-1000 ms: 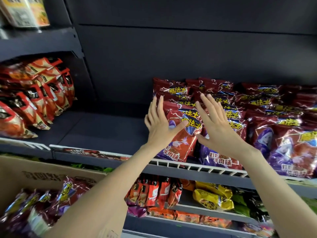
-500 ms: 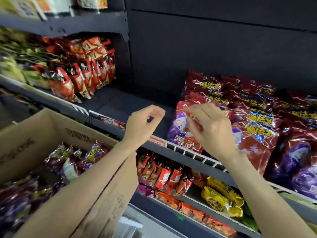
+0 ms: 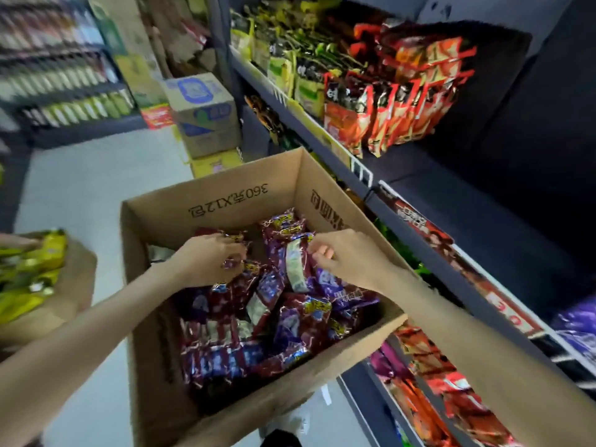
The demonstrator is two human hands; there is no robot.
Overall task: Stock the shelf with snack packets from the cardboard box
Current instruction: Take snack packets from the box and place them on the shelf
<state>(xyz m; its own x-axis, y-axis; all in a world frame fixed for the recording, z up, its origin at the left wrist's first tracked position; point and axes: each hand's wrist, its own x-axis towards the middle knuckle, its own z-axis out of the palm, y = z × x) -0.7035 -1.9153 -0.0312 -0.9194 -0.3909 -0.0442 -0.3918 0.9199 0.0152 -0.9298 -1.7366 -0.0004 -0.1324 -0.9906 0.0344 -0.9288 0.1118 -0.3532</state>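
Both hands are lowered into the open box [image 3: 225,201], which is filled with red and purple packets [image 3: 267,321]. The left hand [image 3: 206,261] is curled around the top of one packet [image 3: 237,250]; the right hand [image 3: 348,258] is pinched on the upper edge of another [image 3: 295,266]. The box is set just beside the shelf [image 3: 458,217], where orange bags [image 3: 380,121] are stacked.

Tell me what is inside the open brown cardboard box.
The open brown cardboard box holds a loose heap of shiny maroon-and-purple snack packets. Both hands reach in: the left hand grips packets, the right hand pinches one. The box bottom is covered.
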